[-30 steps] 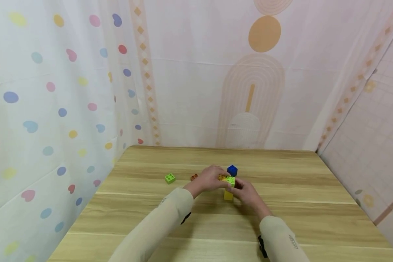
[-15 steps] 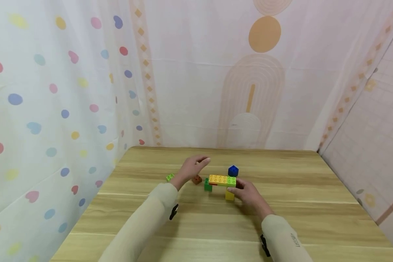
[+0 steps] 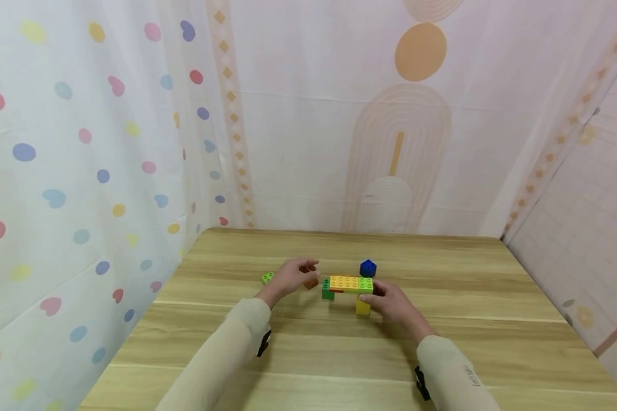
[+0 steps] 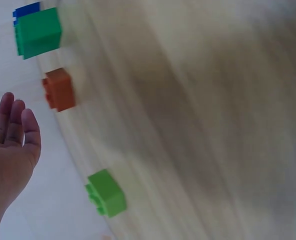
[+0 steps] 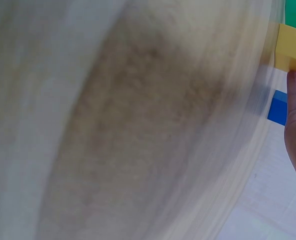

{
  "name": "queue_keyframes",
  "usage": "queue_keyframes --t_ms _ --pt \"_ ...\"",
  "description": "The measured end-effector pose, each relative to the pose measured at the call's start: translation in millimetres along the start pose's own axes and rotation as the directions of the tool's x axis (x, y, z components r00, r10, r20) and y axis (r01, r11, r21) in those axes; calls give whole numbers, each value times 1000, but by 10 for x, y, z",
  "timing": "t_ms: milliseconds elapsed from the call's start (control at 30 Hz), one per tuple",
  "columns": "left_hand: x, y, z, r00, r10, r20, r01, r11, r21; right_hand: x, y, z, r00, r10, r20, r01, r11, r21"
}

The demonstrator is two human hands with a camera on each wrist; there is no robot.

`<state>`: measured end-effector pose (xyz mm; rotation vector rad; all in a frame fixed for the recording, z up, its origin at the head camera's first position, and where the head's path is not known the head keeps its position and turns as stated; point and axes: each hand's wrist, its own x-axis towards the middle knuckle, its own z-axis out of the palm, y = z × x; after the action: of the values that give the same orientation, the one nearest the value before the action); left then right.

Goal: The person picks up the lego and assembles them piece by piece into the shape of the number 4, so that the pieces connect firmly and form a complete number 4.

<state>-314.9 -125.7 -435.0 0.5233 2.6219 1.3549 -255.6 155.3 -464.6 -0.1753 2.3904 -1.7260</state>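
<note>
In the head view my right hand (image 3: 397, 308) grips a built piece of toy building bricks at its right end, thumb in front and fingers partly hidden behind. A yellow-orange brick (image 3: 343, 282) and a lime brick (image 3: 365, 285) form its top, above a yellow brick (image 3: 363, 306) at the right. A dark green brick (image 3: 328, 293) stands at its left end; whether they are joined I cannot tell. My left hand (image 3: 290, 278), fingers loosely bent, hovers by a brown-orange brick (image 3: 311, 283) that it partly covers. The left wrist view shows that hand apart from the brown-orange brick (image 4: 61, 91).
Behind the built piece a blue brick (image 3: 368, 268) sits on the wooden table (image 3: 319, 365). Left of my left hand lies a loose lime brick (image 3: 268, 277), partly hidden by the hand. A patterned curtain (image 3: 298, 142) hangs around the table.
My left hand has let go of the built piece and moved left, then come down near the brown-orange brick. My right hand keeps its grip, nearly still.
</note>
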Motion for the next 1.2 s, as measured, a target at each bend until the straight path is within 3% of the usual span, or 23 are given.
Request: queue_keyframes --t_ms 200,467,867,1200 --pt "1 -144 58 998 -27 62 27 1000 -4 38 36 -50 999 -11 43 13 999 -45" --pt "41 -148 144 993 -30 114 32 999 -12 30 14 -124 994 -30 107 39 996 -79" --pt "111 -169 240 992 28 123 -36 997 70 50 26 -121 991 -28 131 36 998 -57" --pt "105 -137 295 994 28 106 -37 995 87 29 0 -103 990 -39 133 45 998 -43"
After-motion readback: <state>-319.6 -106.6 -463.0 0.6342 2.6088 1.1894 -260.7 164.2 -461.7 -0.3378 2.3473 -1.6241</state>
